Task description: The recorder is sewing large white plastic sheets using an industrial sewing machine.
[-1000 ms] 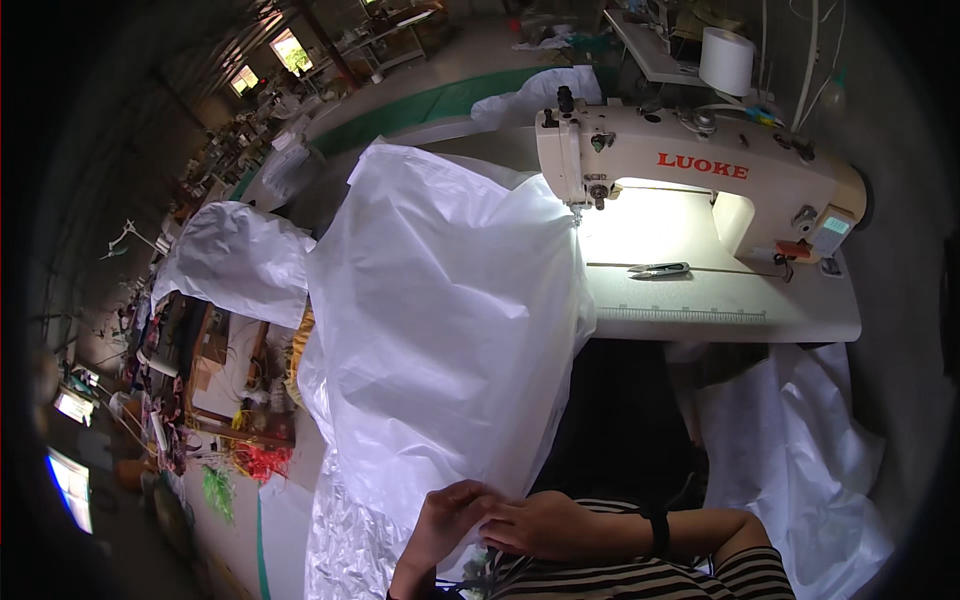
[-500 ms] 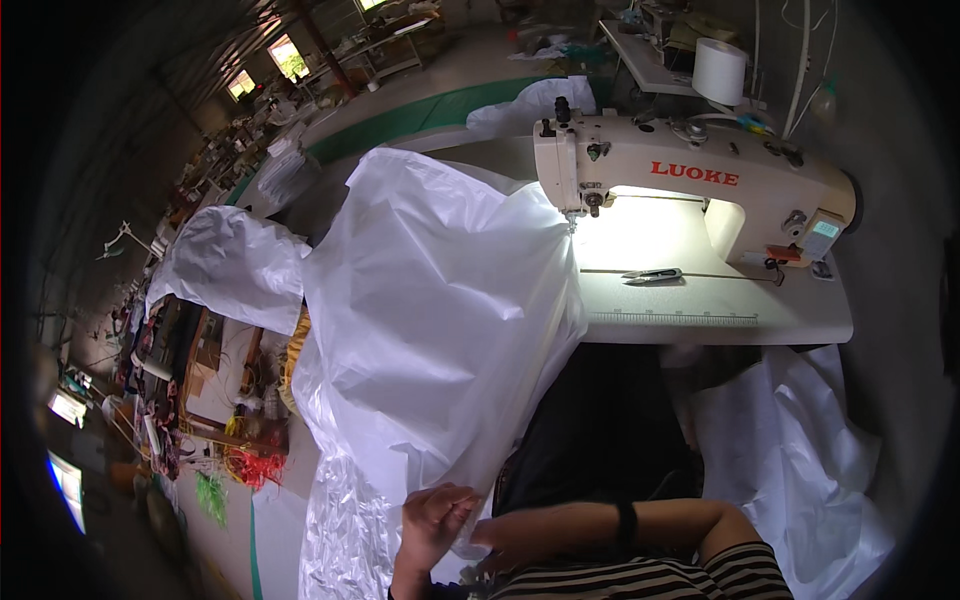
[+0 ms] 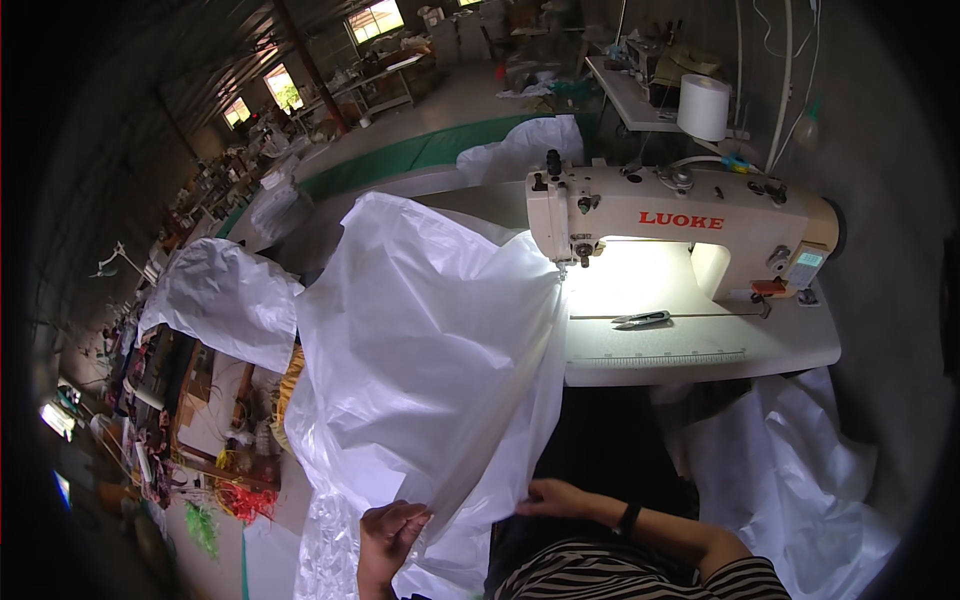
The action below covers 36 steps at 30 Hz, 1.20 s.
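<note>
A large white plastic-like sheet [image 3: 430,350] hangs from the sewing machine's needle area down toward my lap. My left hand [image 3: 390,532] is at the sheet's lower part, its fingers curled closed on the material. At the sheet's lower right edge, the fingers of my right hand [image 3: 556,498] are pinched together on the border. The sewing machine [image 3: 680,215] stands at the right, with the sheet's top right corner under its needle. Thread snips [image 3: 641,320] lie on the lit machine bed [image 3: 700,345], apart from both hands.
More white sheeting [image 3: 785,470] hangs below the machine at the right. Another white piece [image 3: 222,305] drapes over the cluttered left side, above red strands [image 3: 247,500]. A white thread cone [image 3: 703,107] stands behind the machine. Green covering [image 3: 400,150] runs across the back.
My right hand has moved right, away from my left hand, to the sheet's right edge. The head view has tilted up, so the machine appears lower.
</note>
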Each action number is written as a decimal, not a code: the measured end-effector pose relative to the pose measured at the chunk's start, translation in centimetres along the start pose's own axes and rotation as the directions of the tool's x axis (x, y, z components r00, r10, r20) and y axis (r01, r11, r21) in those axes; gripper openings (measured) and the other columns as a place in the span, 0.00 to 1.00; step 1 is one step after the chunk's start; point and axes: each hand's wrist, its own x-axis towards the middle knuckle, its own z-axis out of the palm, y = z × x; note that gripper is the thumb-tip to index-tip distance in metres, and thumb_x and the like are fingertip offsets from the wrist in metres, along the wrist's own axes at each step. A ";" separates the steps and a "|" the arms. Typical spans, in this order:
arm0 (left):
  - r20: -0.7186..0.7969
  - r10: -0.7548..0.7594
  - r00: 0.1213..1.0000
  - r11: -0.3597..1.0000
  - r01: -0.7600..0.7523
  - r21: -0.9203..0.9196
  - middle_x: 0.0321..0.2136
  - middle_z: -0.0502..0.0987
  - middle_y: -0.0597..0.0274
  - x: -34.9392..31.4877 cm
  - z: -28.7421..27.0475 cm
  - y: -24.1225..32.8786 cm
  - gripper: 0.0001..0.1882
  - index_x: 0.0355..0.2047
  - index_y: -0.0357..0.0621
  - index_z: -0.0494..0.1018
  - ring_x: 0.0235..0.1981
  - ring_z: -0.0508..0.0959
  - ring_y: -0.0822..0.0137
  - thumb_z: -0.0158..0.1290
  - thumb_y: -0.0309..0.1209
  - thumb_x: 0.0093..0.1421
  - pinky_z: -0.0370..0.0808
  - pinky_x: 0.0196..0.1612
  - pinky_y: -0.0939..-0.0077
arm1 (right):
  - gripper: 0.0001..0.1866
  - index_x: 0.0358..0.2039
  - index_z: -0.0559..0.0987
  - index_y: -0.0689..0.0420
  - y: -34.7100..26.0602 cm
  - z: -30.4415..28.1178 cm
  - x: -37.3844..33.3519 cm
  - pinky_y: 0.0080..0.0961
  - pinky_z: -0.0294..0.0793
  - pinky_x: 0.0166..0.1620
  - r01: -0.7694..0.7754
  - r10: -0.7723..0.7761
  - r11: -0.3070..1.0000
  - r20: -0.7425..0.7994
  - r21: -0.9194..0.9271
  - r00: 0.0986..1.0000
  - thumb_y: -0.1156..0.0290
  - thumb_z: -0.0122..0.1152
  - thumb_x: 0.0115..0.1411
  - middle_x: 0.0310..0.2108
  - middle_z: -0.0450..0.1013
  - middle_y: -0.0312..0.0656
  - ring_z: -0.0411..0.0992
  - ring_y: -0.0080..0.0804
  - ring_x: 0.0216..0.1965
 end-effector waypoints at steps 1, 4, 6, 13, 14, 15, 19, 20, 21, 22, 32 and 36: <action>0.032 0.026 0.999 1.000 -0.026 -0.006 0.22 0.80 0.56 0.2 -0.3 0.2 0.07 0.33 0.39 0.78 0.21 0.81 0.60 0.65 0.23 0.54 0.73 0.25 0.74 | 0.27 0.42 0.79 0.65 -1.5 0.3 -1.8 0.33 0.76 0.44 -0.090 0.093 0.982 0.010 -0.164 0.996 0.48 0.64 0.63 0.35 0.80 0.54 0.80 0.42 0.38; 0.104 0.064 0.993 0.998 -0.061 -0.036 0.22 0.80 0.57 0.6 -0.6 1.2 0.08 0.33 0.39 0.79 0.22 0.81 0.60 0.66 0.23 0.53 0.74 0.25 0.73 | 0.19 0.41 0.80 0.63 -6.3 0.9 -9.2 0.33 0.80 0.46 0.115 -0.103 0.989 -0.122 0.097 0.987 0.57 0.62 0.66 0.34 0.81 0.51 0.82 0.41 0.37; 0.149 0.105 0.983 0.992 -0.093 -0.085 0.23 0.81 0.58 0.6 0.0 2.3 0.09 0.34 0.40 0.79 0.23 0.81 0.60 0.66 0.23 0.51 0.75 0.26 0.72 | 0.14 0.40 0.81 0.60 -9.4 1.4 -12.2 0.30 0.81 0.45 0.226 -0.210 0.962 -0.111 0.153 0.971 0.60 0.62 0.66 0.34 0.81 0.47 0.82 0.39 0.37; 0.372 0.258 0.892 0.966 -0.243 -0.089 0.30 0.82 0.62 -0.7 5.0 6.4 0.06 0.31 0.45 0.79 0.28 0.82 0.59 0.63 0.25 0.52 0.77 0.28 0.68 | 0.08 0.40 0.72 0.61 -14.8 1.5 -13.0 0.29 0.82 0.33 0.621 -0.638 0.625 0.148 -0.473 0.755 0.69 0.55 0.67 0.31 0.76 0.44 0.77 0.39 0.28; 0.337 0.295 0.894 0.955 -0.282 -0.090 0.33 0.81 0.58 -0.9 5.3 6.6 0.13 0.40 0.43 0.78 0.32 0.82 0.57 0.61 0.24 0.53 0.78 0.32 0.67 | 0.08 0.44 0.70 0.59 -15.2 1.5 -12.6 0.28 0.82 0.35 0.588 -0.479 0.627 0.343 -0.511 0.808 0.70 0.53 0.68 0.35 0.76 0.43 0.78 0.37 0.31; 0.326 0.314 0.892 0.949 -0.303 -0.086 0.37 0.80 0.55 -1.2 5.7 6.7 0.20 0.49 0.40 0.77 0.37 0.82 0.56 0.59 0.22 0.54 0.80 0.37 0.66 | 0.09 0.42 0.73 0.57 -15.6 1.8 -12.4 0.33 0.80 0.34 0.575 -0.484 0.600 0.320 -0.556 0.815 0.68 0.56 0.66 0.32 0.75 0.43 0.78 0.37 0.31; 0.392 0.144 0.909 0.933 0.007 -0.359 0.32 0.80 0.52 -2.0 5.9 6.6 0.13 0.41 0.37 0.78 0.38 0.82 0.52 0.59 0.20 0.54 0.78 0.39 0.62 | 0.06 0.41 0.79 0.47 -16.6 3.2 -11.9 0.37 0.74 0.38 0.486 -0.380 0.539 0.316 -0.688 0.869 0.65 0.62 0.64 0.28 0.74 0.36 0.76 0.27 0.32; 0.454 0.057 0.889 0.908 0.143 -0.394 0.32 0.80 0.52 -2.2 5.9 6.5 0.13 0.41 0.36 0.78 0.37 0.82 0.51 0.59 0.20 0.54 0.78 0.38 0.61 | 0.06 0.42 0.79 0.45 -16.4 3.1 -11.9 0.35 0.74 0.41 0.457 -0.319 0.534 0.331 -0.712 0.888 0.65 0.61 0.65 0.29 0.74 0.33 0.76 0.23 0.33; 0.519 -0.023 0.855 0.865 0.277 -0.418 0.32 0.80 0.51 -2.2 6.0 6.6 0.12 0.40 0.36 0.77 0.36 0.82 0.51 0.60 0.20 0.54 0.77 0.37 0.60 | 0.07 0.43 0.80 0.48 -16.0 2.8 -11.8 0.33 0.76 0.42 0.462 -0.326 0.684 0.330 -0.564 0.886 0.65 0.60 0.66 0.32 0.76 0.35 0.77 0.27 0.35; 0.449 -0.007 0.893 0.914 0.188 -0.360 0.31 0.80 0.51 -2.2 6.1 6.6 0.11 0.39 0.36 0.77 0.34 0.82 0.51 0.59 0.20 0.53 0.77 0.36 0.60 | 0.08 0.43 0.80 0.51 -15.3 1.8 -11.6 0.30 0.79 0.44 0.449 -0.334 0.803 0.329 -0.391 0.883 0.65 0.60 0.67 0.35 0.78 0.38 0.79 0.30 0.37; 0.462 0.518 0.720 0.855 -0.449 -0.259 0.21 0.70 0.57 2.0 9.1 5.7 0.04 0.25 0.46 0.70 0.24 0.75 0.53 0.54 0.27 0.55 0.72 0.27 0.58 | 0.31 0.68 0.60 0.63 -10.3 -4.2 -3.7 0.36 0.65 0.66 0.148 -0.023 0.912 -0.313 0.382 0.950 0.56 0.47 0.74 0.67 0.61 0.50 0.62 0.38 0.66; 0.579 0.534 0.616 0.835 -0.491 -0.248 0.22 0.70 0.58 2.6 9.5 4.7 0.05 0.25 0.47 0.71 0.25 0.75 0.54 0.54 0.31 0.56 0.71 0.27 0.59 | 0.27 0.64 0.63 0.70 -10.9 -9.6 -1.9 0.37 0.79 0.29 0.058 -0.141 0.990 -0.795 -0.132 0.590 0.63 0.47 0.72 0.25 0.79 0.45 0.79 0.42 0.21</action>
